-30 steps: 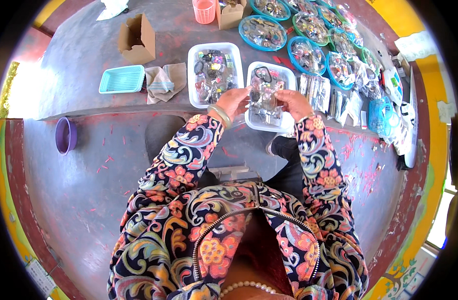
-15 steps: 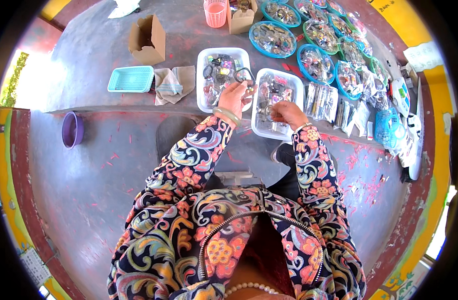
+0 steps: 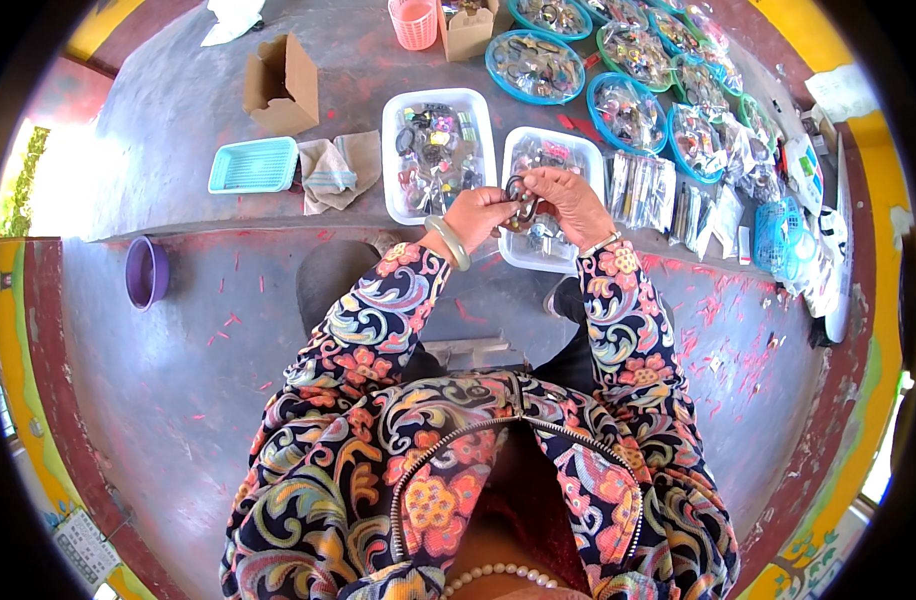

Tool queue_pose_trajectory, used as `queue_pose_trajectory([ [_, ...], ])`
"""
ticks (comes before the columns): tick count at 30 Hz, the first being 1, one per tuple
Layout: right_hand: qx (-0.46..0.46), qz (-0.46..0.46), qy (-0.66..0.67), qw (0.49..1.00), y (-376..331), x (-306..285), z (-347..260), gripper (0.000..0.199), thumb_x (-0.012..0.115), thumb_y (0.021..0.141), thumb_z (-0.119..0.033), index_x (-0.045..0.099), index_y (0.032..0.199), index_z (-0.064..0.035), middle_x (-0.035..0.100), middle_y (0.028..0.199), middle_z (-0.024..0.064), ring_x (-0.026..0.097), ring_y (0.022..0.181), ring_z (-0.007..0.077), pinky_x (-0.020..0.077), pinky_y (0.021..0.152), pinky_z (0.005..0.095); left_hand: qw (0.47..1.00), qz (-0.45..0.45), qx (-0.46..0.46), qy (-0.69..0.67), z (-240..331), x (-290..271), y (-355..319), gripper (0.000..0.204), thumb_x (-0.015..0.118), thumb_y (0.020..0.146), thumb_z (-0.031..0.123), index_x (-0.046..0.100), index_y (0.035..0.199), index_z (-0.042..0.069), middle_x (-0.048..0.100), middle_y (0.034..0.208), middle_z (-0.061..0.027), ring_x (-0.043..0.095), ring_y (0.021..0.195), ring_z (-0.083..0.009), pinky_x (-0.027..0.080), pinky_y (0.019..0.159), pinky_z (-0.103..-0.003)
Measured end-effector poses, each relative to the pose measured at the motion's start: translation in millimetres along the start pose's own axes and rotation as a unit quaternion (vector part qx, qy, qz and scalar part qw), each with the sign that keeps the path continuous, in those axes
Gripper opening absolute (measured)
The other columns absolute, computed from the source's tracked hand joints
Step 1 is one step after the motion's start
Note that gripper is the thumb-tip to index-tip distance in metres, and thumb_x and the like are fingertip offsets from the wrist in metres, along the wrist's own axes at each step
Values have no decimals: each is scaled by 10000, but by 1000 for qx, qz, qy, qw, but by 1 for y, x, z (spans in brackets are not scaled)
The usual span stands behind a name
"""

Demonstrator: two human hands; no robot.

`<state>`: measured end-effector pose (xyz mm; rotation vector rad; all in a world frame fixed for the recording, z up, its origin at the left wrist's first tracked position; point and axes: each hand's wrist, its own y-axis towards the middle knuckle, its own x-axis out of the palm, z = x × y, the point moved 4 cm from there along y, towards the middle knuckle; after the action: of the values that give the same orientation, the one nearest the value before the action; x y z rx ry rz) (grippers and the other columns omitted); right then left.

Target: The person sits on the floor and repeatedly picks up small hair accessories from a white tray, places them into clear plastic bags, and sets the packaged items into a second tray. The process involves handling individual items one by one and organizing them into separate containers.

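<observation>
Left hand (image 3: 475, 214) and right hand (image 3: 572, 208) hold a dark loop (image 3: 527, 210) (long axis forward).

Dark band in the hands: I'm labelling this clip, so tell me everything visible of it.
The dark band is slim and almost black, bent into small curves. It looks like cord or rubber, but the material is hard to confirm. The left hand and the right hand both pinch it, hiding parts of it. Held up, it overlaps the left part of the right white tray in this view.
</observation>
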<state>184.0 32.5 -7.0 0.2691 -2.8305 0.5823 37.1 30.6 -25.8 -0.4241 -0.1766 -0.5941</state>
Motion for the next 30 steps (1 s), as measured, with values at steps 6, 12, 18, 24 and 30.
queue_pose_trajectory([
  [6, 22, 30, -10, 999, 3, -6, 8, 130, 618, 787, -157, 614, 856, -47, 594, 693, -22, 520, 587, 55, 385, 549, 189, 995, 26, -24, -89, -5, -3, -1, 223, 559, 836, 253, 606, 899, 45, 613, 806, -9, 560, 714, -82, 387, 553, -219],
  [12, 1, 72, 114, 991, 3, -12, 9, 129, 588, 815, -154, 559, 882, -48, 617, 776, 30, 603, 687, 114, 453, 582, 199, 976, 96, -4, -195, 3, -10, -1, 164, 630, 782, 165, 605, 909, 64, 610, 807, 7, 555, 706, -78, 372, 551, -211],
  [18, -6, 92, 133, 987, 1, -12, 9, 104, 578, 822, -145, 534, 848, -55, 613, 807, 40, 617, 735, 138, 488, 615, 211, 967, 109, 7, -231, -9, -21, 6, 154, 623, 771, 82, 597, 920, 52, 617, 833, -3, 583, 740, -94, 368, 549, -192],
  [24, -20, 102, 135, 985, 4, -13, 12, 105, 584, 819, -152, 544, 843, -58, 612, 809, 37, 618, 738, 134, 482, 592, 204, 977, 107, -52, -176, -5, -16, -3, 154, 611, 780, 105, 597, 921, 45, 639, 822, -33, 609, 751, -100, 350, 499, -196],
  [30, 27, 66, 80, 994, 0, -8, 6, 160, 612, 794, -155, 579, 901, -40, 615, 796, 32, 609, 704, 123, 473, 572, 200, 986, 98, -47, -126, -7, -17, -1, 163, 602, 785, 93, 589, 937, 36, 644, 836, -51, 624, 791, -117, 311, 461, -177],
])
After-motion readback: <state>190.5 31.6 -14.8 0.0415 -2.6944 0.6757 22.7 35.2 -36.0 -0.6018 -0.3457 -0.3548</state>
